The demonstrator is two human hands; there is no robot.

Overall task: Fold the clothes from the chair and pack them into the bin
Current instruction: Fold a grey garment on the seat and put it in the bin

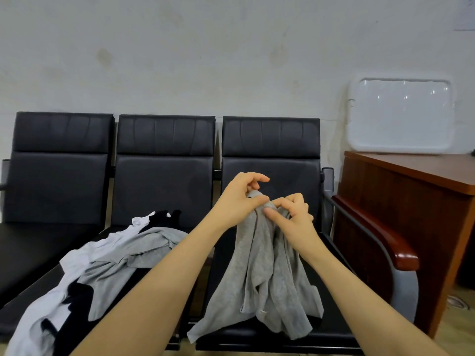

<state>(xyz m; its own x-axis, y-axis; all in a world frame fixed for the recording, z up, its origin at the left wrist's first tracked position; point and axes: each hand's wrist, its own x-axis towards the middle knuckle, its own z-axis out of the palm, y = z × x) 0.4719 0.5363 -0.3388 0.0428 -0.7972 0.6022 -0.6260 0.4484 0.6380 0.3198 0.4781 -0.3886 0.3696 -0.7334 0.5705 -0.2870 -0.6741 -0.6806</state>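
Observation:
A grey garment (259, 273) hangs bunched above the right seat of a black three-seat bench (164, 181), its lower folds resting on the cushion. My left hand (239, 199) pinches its top edge between thumb and fingers. My right hand (290, 217) grips the same top edge just to the right, fingers curled into the cloth. A pile of other clothes lies on the middle seat: a grey piece (133, 258), a white one (77, 255) and a black one (164, 219). No bin body is in view.
A white plastic lid or tray (401, 116) leans against the wall on a brown wooden desk (416, 191) at the right. The bench's wooden armrest (380, 237) stands between seat and desk. The left seat (38, 242) holds nothing.

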